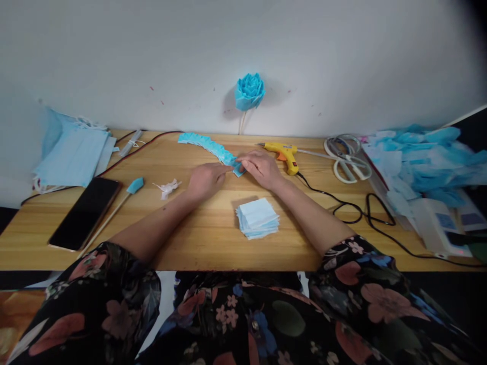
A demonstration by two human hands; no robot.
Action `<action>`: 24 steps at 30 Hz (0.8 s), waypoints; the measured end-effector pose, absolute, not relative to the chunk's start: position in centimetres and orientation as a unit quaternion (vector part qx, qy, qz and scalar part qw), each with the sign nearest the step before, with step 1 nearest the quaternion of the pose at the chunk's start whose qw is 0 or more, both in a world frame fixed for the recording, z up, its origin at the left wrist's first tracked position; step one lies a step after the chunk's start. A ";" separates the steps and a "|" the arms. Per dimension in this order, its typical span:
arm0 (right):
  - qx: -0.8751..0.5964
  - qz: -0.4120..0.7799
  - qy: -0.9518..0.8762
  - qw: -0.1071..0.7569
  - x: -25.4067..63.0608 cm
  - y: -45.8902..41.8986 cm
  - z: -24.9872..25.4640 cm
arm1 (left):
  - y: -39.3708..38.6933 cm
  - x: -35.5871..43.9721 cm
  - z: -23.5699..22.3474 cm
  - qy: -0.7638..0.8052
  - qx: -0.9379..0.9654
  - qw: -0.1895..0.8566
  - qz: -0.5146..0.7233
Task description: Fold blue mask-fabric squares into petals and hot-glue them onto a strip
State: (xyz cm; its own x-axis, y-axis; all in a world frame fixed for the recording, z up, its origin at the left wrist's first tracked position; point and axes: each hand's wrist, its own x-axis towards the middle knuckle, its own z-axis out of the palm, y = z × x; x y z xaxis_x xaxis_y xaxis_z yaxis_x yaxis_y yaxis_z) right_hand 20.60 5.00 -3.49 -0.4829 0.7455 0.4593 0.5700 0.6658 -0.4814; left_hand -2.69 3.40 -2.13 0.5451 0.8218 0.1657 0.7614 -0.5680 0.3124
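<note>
A curved row of overlapping blue folded pieces (207, 144) lies on the wooden table (198, 238). My left hand (205, 180) and my right hand (261, 167) meet at its near end, fingers closed, both pinching the last blue piece (238, 170) there. A stack of pale blue squares (257, 218) sits just in front of my hands. A finished blue paper flower (249, 91) on a stick leans against the wall behind.
A yellow glue gun (283, 153) with a black cord and white scissors (348, 159) lie to the right, beside a heap of blue scraps (418, 162). Left: face masks (72, 154), a black phone (85, 213), a stick with a blue tip (133, 187), a white scrap (167, 187).
</note>
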 end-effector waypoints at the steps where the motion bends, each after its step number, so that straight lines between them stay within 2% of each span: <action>1: -0.393 0.135 -0.849 0.326 20.6 5.0 -3.5 | 3.4 -2.7 -2.2 0.448 0.873 0.106 0.157; 4: -0.403 0.140 -0.846 0.320 20.6 4.9 -3.4 | 3.2 -2.6 -2.1 0.424 0.887 0.105 0.152; 9: -0.410 0.154 -0.837 0.329 20.5 4.8 -3.2 | 2.8 -1.8 -1.0 0.432 0.897 0.072 0.058; 17: -0.449 0.185 -0.768 0.418 20.8 4.6 -2.6 | 2.9 -1.8 -0.9 0.418 0.906 0.050 0.034; 24: -0.430 0.159 -0.810 0.366 20.7 5.0 -3.0 | 2.8 -1.8 -0.8 0.422 0.905 0.047 0.041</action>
State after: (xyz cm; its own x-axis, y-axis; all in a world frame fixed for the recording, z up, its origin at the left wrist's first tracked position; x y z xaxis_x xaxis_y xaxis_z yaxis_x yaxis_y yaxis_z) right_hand 20.66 4.95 -3.04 -0.3615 0.8128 0.4569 0.5801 0.5797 -0.5723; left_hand -1.78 2.80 -0.82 0.6408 0.7669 0.0351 0.7591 -0.6398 0.1200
